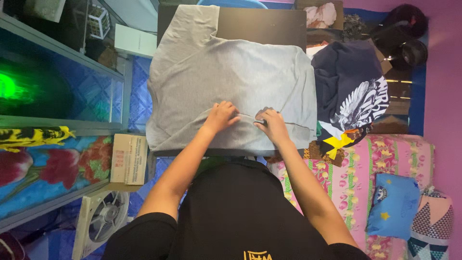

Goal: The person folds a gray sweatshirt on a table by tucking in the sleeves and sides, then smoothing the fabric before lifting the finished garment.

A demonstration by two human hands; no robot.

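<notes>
Grey T-shirt (231,82) lies spread over the dark table (269,26) at frame centre, its hem near the table's near edge. Left hand (221,117) and right hand (272,125) press down side by side, fingers pinching a fold by the hem. A navy printed shirt (349,86) crowds the right edge; bare tabletop shows only at the top.

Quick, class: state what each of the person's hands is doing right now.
Left hand: fingers curled, pressing on the grey T-shirt.
Right hand: pinching a fold of the grey T-shirt.
</notes>
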